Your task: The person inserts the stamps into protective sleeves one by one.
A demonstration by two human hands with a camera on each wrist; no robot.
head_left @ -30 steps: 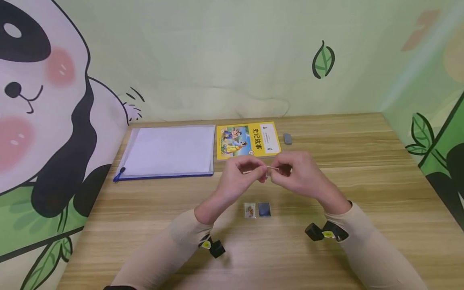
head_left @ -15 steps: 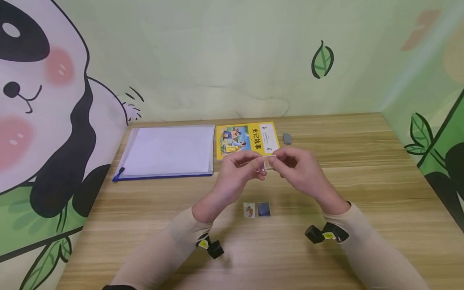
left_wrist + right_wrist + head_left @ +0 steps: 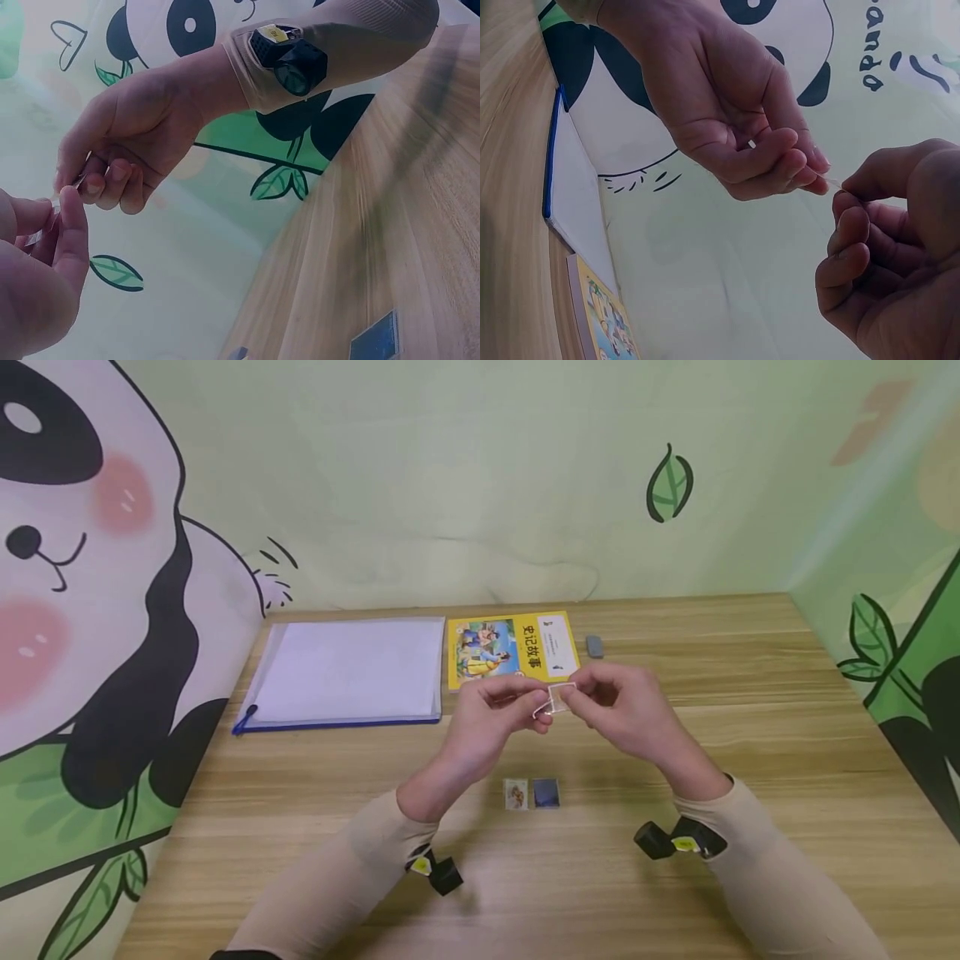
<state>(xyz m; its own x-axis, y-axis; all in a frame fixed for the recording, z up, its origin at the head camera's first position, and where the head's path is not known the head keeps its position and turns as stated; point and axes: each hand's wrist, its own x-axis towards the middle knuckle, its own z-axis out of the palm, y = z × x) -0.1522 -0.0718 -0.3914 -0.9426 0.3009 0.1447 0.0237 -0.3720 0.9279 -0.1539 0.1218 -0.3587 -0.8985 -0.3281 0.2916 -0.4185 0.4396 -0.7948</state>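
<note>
Both hands are raised over the middle of the wooden table (image 3: 750,735), fingertips meeting. Between them is a small clear plastic sleeve (image 3: 557,699), tilted. My left hand (image 3: 534,703) pinches its left edge and my right hand (image 3: 579,697) pinches its right side. In the right wrist view the sleeve (image 3: 829,182) shows only as a thin edge between the left hand (image 3: 810,176) and the right hand (image 3: 851,202). The left wrist view shows the left hand (image 3: 64,206) in front of the right hand (image 3: 86,176). Below the hands lie a small picture card (image 3: 516,794) and a dark blue card (image 3: 546,793).
A clear zip folder (image 3: 345,672) holding white paper lies at the back left, beside a yellow storybook (image 3: 512,648). A small grey eraser (image 3: 594,646) sits right of the book. Painted walls close the table on the left, back and right.
The sleeve has turned from edge-on to show its flat face, now tilted. Both hands have shifted slightly up and away from me, still pinching it.
</note>
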